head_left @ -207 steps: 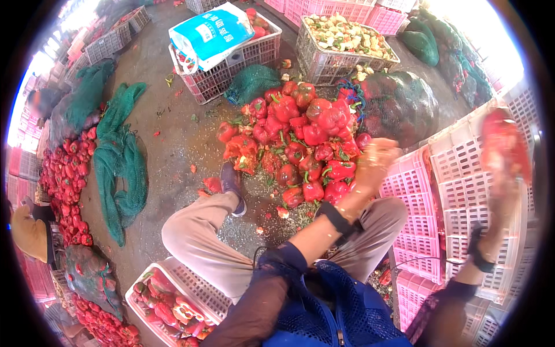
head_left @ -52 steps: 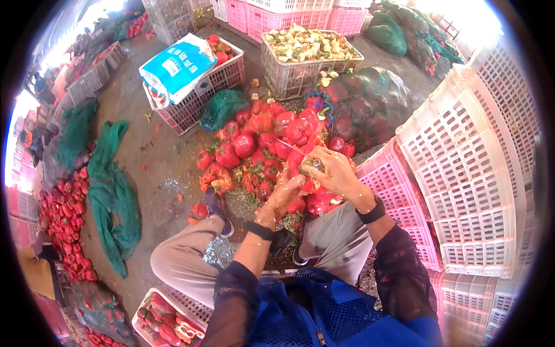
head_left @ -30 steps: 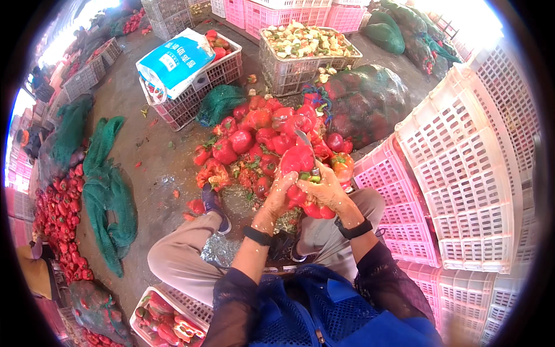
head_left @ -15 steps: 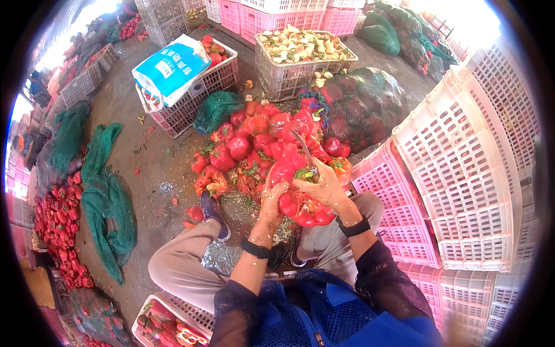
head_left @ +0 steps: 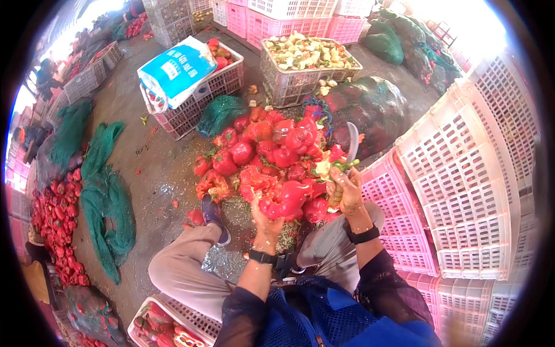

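Note:
My left hand (head_left: pixel 265 215) grips a large red bell pepper (head_left: pixel 287 198) in front of my knees. My right hand (head_left: pixel 347 189) is closed on the handle of a knife (head_left: pixel 351 144) whose blade points up, with a cut-out green stem and pale core (head_left: pixel 330 166) against the blade's base. Just beyond both hands a heap of red peppers (head_left: pixel 263 144) lies on the wet concrete floor.
A grey crate of pale pepper cores (head_left: pixel 306 55) stands behind the heap. A white crate under a blue-and-white sack (head_left: pixel 179 69) is at the far left. Pink and white crates (head_left: pixel 462 173) are stacked to the right. Green net bags (head_left: pixel 107 196) lie left. A crate of peppers (head_left: pixel 165 324) sits by my left leg.
My hands came together on one pepper and cut it. The right hand has now drawn away to the right with the knife and the cut-out core, while the left keeps the pepper.

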`<state>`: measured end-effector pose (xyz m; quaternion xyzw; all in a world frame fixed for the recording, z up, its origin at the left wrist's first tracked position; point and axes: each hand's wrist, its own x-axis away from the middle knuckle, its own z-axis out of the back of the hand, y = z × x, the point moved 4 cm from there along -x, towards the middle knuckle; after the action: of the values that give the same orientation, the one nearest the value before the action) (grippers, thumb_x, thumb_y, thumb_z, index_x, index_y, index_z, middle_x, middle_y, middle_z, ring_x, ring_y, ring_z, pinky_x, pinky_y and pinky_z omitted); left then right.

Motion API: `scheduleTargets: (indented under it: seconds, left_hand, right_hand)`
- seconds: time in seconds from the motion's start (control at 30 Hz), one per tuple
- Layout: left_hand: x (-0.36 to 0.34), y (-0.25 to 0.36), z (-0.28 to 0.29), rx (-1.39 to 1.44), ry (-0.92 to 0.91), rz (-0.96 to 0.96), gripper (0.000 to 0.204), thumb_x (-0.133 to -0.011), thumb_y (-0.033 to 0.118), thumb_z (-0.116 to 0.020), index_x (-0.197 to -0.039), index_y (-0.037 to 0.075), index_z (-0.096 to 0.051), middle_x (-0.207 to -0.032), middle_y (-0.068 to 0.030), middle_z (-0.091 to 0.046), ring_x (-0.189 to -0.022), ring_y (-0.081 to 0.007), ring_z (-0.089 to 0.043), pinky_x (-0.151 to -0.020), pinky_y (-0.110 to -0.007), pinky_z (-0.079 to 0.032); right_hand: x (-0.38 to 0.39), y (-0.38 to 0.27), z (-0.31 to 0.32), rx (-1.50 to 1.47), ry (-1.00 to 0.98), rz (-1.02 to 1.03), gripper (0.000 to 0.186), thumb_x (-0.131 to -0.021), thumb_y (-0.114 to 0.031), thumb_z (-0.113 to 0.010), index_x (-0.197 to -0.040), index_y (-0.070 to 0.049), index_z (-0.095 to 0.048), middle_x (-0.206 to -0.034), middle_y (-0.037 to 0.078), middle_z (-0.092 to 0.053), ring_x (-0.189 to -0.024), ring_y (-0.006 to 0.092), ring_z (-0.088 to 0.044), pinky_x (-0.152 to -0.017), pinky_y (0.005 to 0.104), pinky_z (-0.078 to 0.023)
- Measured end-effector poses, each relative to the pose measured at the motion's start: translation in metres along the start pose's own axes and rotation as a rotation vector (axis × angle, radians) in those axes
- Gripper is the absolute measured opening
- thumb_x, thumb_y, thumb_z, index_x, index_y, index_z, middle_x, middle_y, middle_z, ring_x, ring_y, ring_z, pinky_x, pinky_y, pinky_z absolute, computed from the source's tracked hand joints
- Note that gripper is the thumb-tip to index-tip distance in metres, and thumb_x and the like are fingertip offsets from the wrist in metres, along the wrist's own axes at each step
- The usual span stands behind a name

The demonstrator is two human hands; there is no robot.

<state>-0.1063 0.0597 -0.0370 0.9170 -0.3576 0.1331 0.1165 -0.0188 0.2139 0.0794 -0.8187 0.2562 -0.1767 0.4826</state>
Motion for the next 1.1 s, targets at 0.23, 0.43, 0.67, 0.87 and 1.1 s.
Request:
scheduleTargets:
  seconds: [0.23,0.43,0.67,0.87,1.1]
  left_hand:
    - [-0.001,0.021,0.006,-0.049,-0.008,-0.027,0.044,-0.089,0.039,-0.041,-0.111,0.003,-0.051,-0.101,-0.0139,-0.06,-0.093,-0.0306,-0.058,-0.083,-0.046,-0.049]
    - [0.001,0.039,0.058,-0.078,0.179,0.0,0.044,-0.084,0.042,-0.043,-0.108,0.005,-0.05,-0.098,-0.0136,-0.059,-0.09,-0.0321,-0.06,-0.078,-0.048,-0.051]
    - [-0.038,0.04,0.031,-0.294,0.107,-0.014,0.053,-0.081,0.047,-0.046,-0.115,0.007,-0.047,-0.112,-0.0125,-0.056,-0.102,-0.0319,-0.056,-0.083,-0.05,-0.049]
    - [-0.017,0.008,-0.226,-0.375,-0.56,-0.352,0.044,-0.092,0.029,-0.045,-0.129,0.008,-0.035,-0.097,-0.0029,-0.057,-0.087,-0.0178,-0.057,-0.083,-0.036,-0.049]
    - [0.031,-0.129,-0.392,-0.465,-0.813,-0.445,0.032,-0.087,0.017,-0.05,-0.115,0.003,-0.045,-0.089,-0.0044,-0.057,-0.081,-0.016,-0.056,-0.075,-0.032,-0.05]
  right_hand:
    - [-0.017,0.048,0.039,0.299,0.251,-0.303,0.018,-0.082,-0.022,-0.065,-0.089,-0.007,-0.057,-0.067,0.005,-0.062,-0.043,0.005,-0.05,-0.035,0.0185,-0.036]
    - [-0.127,0.015,0.02,0.128,0.009,-0.083,0.026,-0.088,-0.033,-0.055,-0.08,-0.009,-0.059,-0.059,-0.003,-0.053,-0.044,0.0073,-0.043,-0.036,0.0224,-0.031]
    - [-0.163,-0.07,0.017,-0.065,0.051,-0.138,0.024,-0.086,-0.034,-0.043,-0.077,-0.014,-0.055,-0.063,-0.002,-0.052,-0.043,0.0124,-0.041,-0.035,0.0288,-0.03]
    - [-0.05,0.034,0.045,0.051,0.124,-0.236,0.022,-0.084,-0.03,-0.059,-0.072,-0.013,-0.054,-0.058,-0.001,-0.054,-0.036,0.0075,-0.037,-0.032,0.024,-0.026]
    - [-0.006,0.033,0.072,0.269,0.004,-0.425,0.022,-0.088,-0.029,-0.054,-0.101,-0.011,-0.055,-0.073,0.001,-0.06,-0.043,0.0061,-0.045,-0.037,0.0223,-0.036]
